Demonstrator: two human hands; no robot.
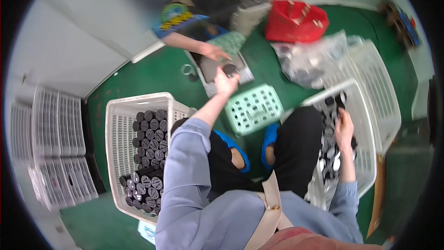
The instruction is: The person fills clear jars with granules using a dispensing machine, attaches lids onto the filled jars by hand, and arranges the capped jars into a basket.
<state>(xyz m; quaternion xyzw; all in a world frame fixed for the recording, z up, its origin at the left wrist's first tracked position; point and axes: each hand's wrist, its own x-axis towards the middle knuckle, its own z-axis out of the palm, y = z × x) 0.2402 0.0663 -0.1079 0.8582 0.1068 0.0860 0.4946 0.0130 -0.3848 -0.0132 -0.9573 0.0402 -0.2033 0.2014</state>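
My left hand (226, 82) reaches forward, its fingers closed round a black round-topped cylinder (230, 69) over the grey-rimmed tray (246, 75). Just beyond it is another person's hand (213, 51), fingers stretched out. My right hand (344, 127) is down inside the right white crate (367, 141), among many black cylindrical pieces (329, 132), some with shiny silvery faces. Its fingers are bent together against a dark piece, and what they hold is partly hidden. The left white crate (111, 143) holds rows of black cylinders (150, 141) with marked round ends.
Between my feet and the tray stands a pale green perforated stool (254, 109). A red bag (296, 21) and a clear plastic bag of parts (307, 62) lie at the back right. White crates (58, 122) are stacked at the left. The floor (125, 76) is green.
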